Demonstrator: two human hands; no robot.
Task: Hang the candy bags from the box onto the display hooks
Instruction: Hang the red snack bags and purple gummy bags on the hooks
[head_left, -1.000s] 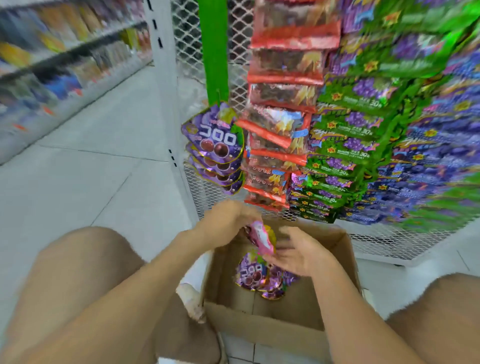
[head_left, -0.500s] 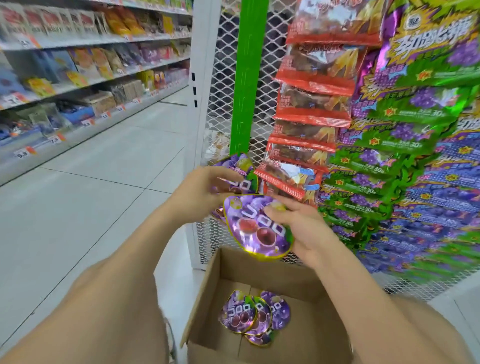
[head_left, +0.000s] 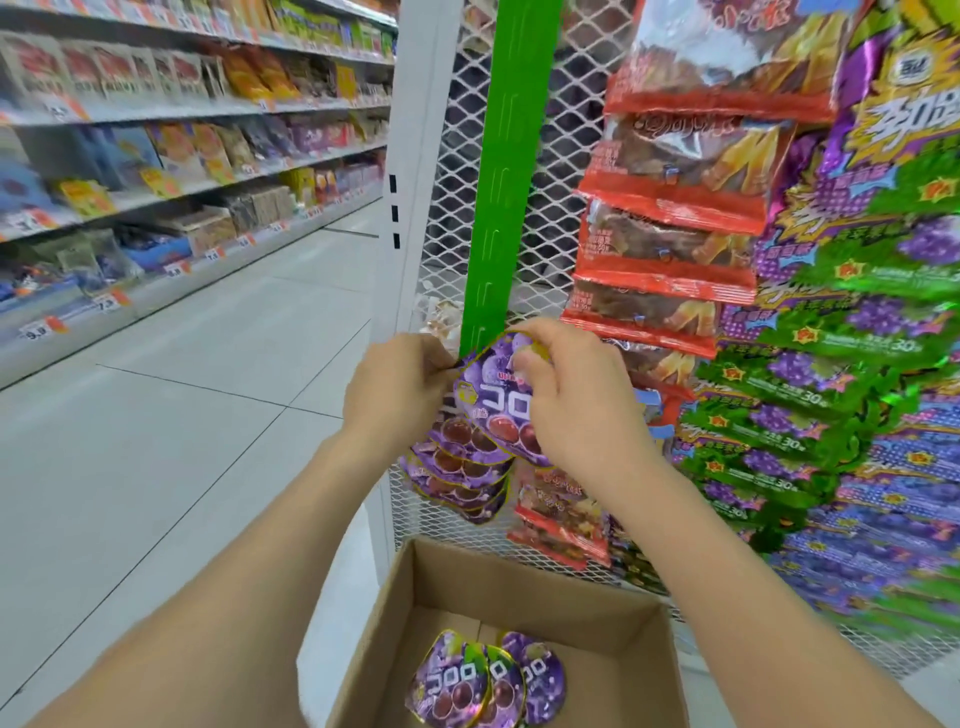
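Note:
Both my hands hold one purple candy bag (head_left: 491, 395) up against the lower end of the green display strip (head_left: 506, 171). My right hand (head_left: 576, 400) pinches the bag's top edge. My left hand (head_left: 397, 387) grips its left edge. Several more purple bags (head_left: 457, 475) hang in a stack just below it. The hook itself is hidden behind the bag and my fingers. Beneath my arms stands an open cardboard box (head_left: 415, 582), and three purple bags (head_left: 483, 680) lie overlapping on its bottom.
A white wire-mesh panel (head_left: 447, 208) backs the strip. Red snack bags (head_left: 675, 228) hang in a column right of it, green and purple bags (head_left: 841, 364) further right. Stocked store shelves (head_left: 156, 156) line the left across a tiled aisle floor (head_left: 182, 415).
I lifted a purple bag out of the box with both hands and raised it to the bottom of the green strip. My view tilted upward from the box to the display.

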